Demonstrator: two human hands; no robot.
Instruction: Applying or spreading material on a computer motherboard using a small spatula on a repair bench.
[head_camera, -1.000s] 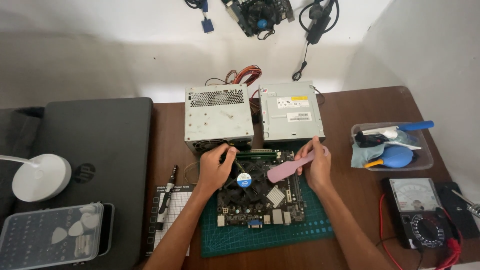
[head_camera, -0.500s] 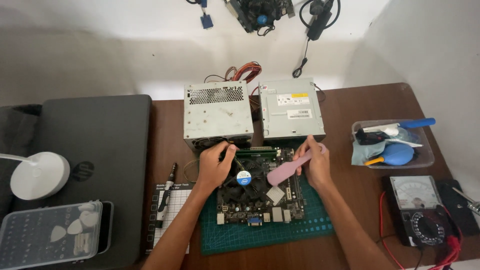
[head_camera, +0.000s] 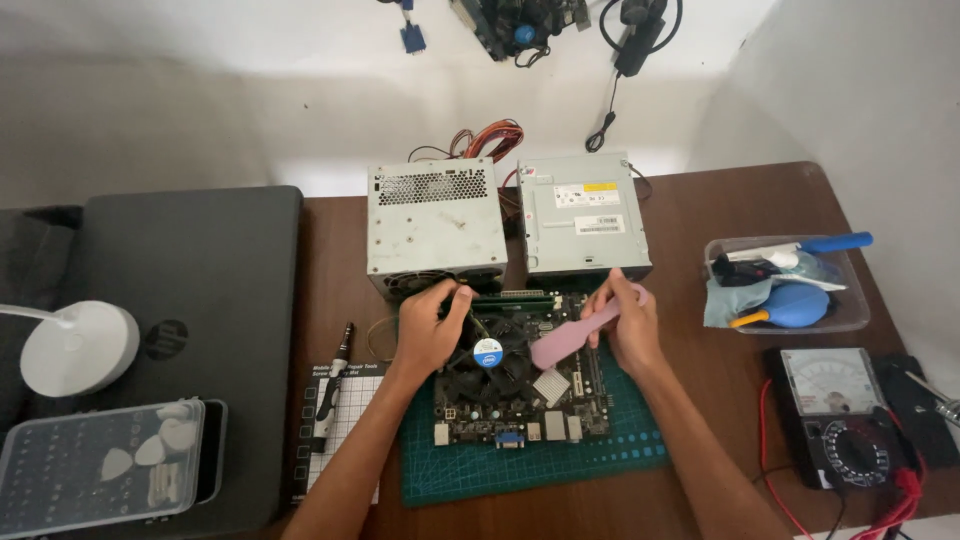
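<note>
While the motherboard (head_camera: 510, 385) lay flat on the green cutting mat (head_camera: 600, 450) at desk centre, the left hand (head_camera: 428, 332) pressed on its top-left corner by the fan cooler (head_camera: 487, 352), fingers curled but whether pinching anything couldn't be told. The right hand (head_camera: 628, 322) was closed round the handle of a pink brush (head_camera: 568, 338), bristle end slanting down over the board's middle. Board looked stiff, light, fragile w/ exposed parts, so probably best steadied by its edges, not the components; brush seemed light, soft-tipped, easy to grip. Crowding the far edge were the grey power supply (head_camera: 435, 225) & optical drive (head_camera: 582, 212), nearly touching the board. Screwdriver (head_camera: 330, 385) lay left, plastic tray (head_camera: 845, 310) w/ blue blower and multimeter (head_camera: 840, 415) right, well apart.
</note>
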